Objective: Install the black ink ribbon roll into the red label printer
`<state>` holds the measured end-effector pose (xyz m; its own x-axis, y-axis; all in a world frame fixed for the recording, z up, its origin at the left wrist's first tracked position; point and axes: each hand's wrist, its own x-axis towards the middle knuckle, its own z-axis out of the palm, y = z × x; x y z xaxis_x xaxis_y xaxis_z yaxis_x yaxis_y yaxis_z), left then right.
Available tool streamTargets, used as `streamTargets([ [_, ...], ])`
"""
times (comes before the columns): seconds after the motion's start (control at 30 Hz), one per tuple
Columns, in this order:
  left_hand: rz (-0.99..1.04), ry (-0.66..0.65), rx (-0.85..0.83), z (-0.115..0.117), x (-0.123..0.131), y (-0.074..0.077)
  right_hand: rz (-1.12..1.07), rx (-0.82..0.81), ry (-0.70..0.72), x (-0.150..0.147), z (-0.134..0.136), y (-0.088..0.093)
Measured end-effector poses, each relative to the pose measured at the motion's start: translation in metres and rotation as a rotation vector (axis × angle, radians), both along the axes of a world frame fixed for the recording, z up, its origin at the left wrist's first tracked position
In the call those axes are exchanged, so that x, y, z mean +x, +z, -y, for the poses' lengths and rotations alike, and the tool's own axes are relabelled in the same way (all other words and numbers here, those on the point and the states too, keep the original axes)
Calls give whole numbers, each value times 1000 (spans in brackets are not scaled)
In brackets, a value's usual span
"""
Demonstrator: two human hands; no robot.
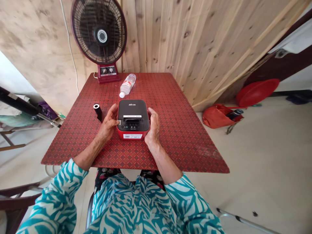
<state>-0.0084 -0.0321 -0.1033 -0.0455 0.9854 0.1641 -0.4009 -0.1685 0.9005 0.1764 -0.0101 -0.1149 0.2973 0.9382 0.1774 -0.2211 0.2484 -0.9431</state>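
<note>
Head view: one printer (133, 109), black on top with a red base, sits on the patterned red worktop (180, 143), near its front edge and between two hands. Both hands have an open grip: the left hand (108, 125) has its thumb on the printer's left front corner and its fingers along that side; the right hand (153, 126) lies along the opposite side, fingers extended. Two white labels are counted on the printer, one on top and one on the front. One black roll (98, 113) stands beside the left hand, its end white. One bottle (128, 85), clear and white-capped, lies on its side behind the printer. One fan (101, 35) with two knobs stands at the rear left corner. On the right are one red bag (214, 117) and one red basin (258, 92).
</note>
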Motion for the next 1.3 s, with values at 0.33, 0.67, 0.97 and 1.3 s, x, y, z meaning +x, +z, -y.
streamTargets([
  [0.33,-36,-3,20,-2,-5,-3,-3,1,11,0,0,-1],
  [0.67,22,13,-41,-3,-3,-2,42,20,-6,0,1,-1],
  [0.97,33,41,-53,-3,0,0,38,25,12,0,0,-3],
  [1.3,15,25,-12,2,3,-1,5,30,7,-1,-3,-6],
])
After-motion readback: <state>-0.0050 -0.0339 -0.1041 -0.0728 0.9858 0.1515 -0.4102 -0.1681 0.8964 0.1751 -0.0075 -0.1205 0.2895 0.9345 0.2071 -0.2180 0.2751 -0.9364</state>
